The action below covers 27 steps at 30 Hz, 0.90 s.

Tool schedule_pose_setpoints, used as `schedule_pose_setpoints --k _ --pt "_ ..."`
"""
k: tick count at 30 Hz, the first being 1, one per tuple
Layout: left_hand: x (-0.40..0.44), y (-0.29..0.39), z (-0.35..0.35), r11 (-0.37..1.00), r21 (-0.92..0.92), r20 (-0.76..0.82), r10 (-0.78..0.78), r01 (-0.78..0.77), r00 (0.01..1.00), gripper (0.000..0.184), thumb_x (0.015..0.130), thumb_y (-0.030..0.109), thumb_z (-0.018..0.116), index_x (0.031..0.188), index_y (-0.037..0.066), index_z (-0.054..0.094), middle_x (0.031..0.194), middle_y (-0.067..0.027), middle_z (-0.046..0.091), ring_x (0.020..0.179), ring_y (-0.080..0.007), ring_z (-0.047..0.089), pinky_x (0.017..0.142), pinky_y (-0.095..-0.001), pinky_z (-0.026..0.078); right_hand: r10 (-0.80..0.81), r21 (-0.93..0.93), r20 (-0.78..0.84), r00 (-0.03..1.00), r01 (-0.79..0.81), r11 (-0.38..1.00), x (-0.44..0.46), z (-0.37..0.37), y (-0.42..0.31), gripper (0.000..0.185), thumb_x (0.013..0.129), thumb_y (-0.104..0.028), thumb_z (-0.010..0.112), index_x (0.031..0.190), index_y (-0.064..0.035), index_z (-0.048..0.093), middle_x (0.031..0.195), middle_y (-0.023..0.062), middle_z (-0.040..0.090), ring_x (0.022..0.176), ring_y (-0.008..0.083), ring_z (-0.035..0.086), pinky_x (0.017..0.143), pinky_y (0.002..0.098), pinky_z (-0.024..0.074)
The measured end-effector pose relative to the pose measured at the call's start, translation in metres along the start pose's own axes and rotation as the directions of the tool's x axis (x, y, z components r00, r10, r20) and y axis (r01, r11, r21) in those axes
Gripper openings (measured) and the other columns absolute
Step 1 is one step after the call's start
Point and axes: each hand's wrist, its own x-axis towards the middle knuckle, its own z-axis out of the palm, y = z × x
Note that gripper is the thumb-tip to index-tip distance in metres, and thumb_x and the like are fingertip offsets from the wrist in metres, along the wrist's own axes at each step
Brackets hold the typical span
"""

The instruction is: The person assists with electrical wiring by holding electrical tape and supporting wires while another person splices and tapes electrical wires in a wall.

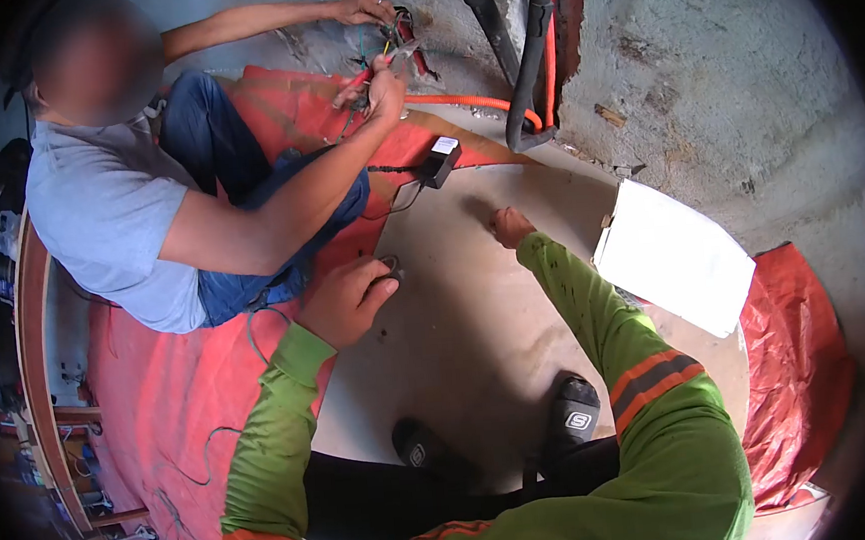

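My left hand (346, 301) is closed, thumb forward, around a small dark rounded object (391, 269) whose kind I cannot make out. Farther right, my right hand (512, 226) hangs above the pale floor board, fingers curled in; whatever they may hold is hidden. A black power adapter (439, 162) with a white label and a thin cable lies beyond, between my hands and the wall. At the wall, another person's hands hold red-handled pliers (357, 83) by wires (389, 44) coming from an opening.
The other person (113, 212) sits at the left on a red sheet (175, 388). Orange conduit (471, 99) and black pipes (529, 73) run along the wall. A white panel (674, 258) stands at the right beside a red tarp (796, 375). A loose cable (208, 461) crosses the red sheet.
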Motion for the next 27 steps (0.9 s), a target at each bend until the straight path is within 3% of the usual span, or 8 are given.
schedule_pose_setpoints --k 5,9,12,18,21,23,27 --pt "0.001 0.002 -0.001 1.0 0.005 0.018 -0.021 0.021 1.0 0.023 0.096 0.019 0.06 0.1 -0.003 0.062 0.092 -0.021 0.063 0.087 -0.0418 0.062 0.076 -0.0449 0.049 0.142 -0.079 0.275 0.951 -0.125 0.989 0.013 -0.052 -0.033 0.02 0.09 -0.022 0.054 0.095 -0.0043 0.062 0.089 0.0201 0.065 0.082 0.0414 0.067 0.076 0.0535 0.0551" --pt "0.001 0.005 -0.002 0.998 -0.011 0.027 -0.056 0.056 0.998 0.022 0.097 0.019 0.06 0.099 -0.003 0.062 0.091 -0.021 0.063 0.087 -0.0414 0.063 0.076 -0.0445 0.049 0.079 -0.169 0.282 0.956 -0.031 0.985 0.007 -0.046 -0.032 0.023 0.09 -0.024 0.052 0.094 -0.0035 0.062 0.09 0.0207 0.066 0.081 0.0414 0.068 0.074 0.0549 0.0551" --pt "0.001 0.001 0.002 0.999 -0.017 -0.05 0.049 -0.05 0.998 0.017 0.097 0.015 0.059 0.094 -0.001 0.06 0.073 -0.0142 0.057 0.064 -0.0268 0.057 0.062 -0.037 0.045 0.106 -0.143 0.323 0.94 -0.063 0.988 0.006 -0.054 -0.038 0.023 0.09 -0.024 0.054 0.093 -0.0033 0.062 0.091 0.021 0.067 0.084 0.0418 0.069 0.076 0.0547 0.055" --pt "0.0 0.0 0.002 0.996 -0.004 -0.063 0.084 -0.084 0.995 0.017 0.097 0.015 0.059 0.095 -0.002 0.061 0.078 -0.015 0.059 0.066 -0.0273 0.058 0.063 -0.0365 0.045 0.124 -0.081 0.452 0.883 -0.098 0.992 0.01 -0.056 -0.036 0.023 0.09 -0.027 0.059 0.095 -0.0049 0.063 0.093 0.0196 0.069 0.087 0.0406 0.069 0.079 0.0522 0.0548" --pt "0.0 0.004 -0.001 1.0 -0.004 -0.006 0.005 -0.005 1.0 0.021 0.097 0.018 0.06 0.098 -0.003 0.061 0.091 -0.0201 0.062 0.086 -0.0405 0.063 0.076 -0.0433 0.049 0.145 -0.115 0.461 0.876 -0.103 0.988 0.01 -0.054 -0.038 0.024 0.09 -0.027 0.06 0.097 -0.0053 0.065 0.095 0.0195 0.07 0.09 0.04 0.069 0.08 0.0515 0.055" --pt "0.0 0.005 -0.002 1.0 -0.007 -0.007 0.007 -0.007 1.0 0.02 0.097 0.017 0.06 0.098 -0.003 0.061 0.09 -0.0197 0.062 0.085 -0.0399 0.063 0.075 -0.0429 0.049 0.151 -0.111 0.466 0.872 -0.112 0.988 0.01 -0.057 -0.041 0.024 0.09 -0.028 0.06 0.097 -0.0053 0.066 0.096 0.0195 0.07 0.092 0.04 0.069 0.082 0.0518 0.0549" --pt "0.001 0.004 -0.001 1.0 -0.019 -0.007 0.01 -0.01 1.0 0.019 0.097 0.016 0.06 0.097 -0.003 0.061 0.087 -0.0189 0.061 0.081 -0.0384 0.062 0.073 -0.0421 0.048 0.165 -0.148 0.474 0.865 -0.107 0.983 0.01 -0.063 -0.046 0.017 0.086 -0.015 0.057 0.095 -0.0081 0.069 0.096 0.0167 0.072 0.093 0.0356 0.071 0.081 0.05 0.056"
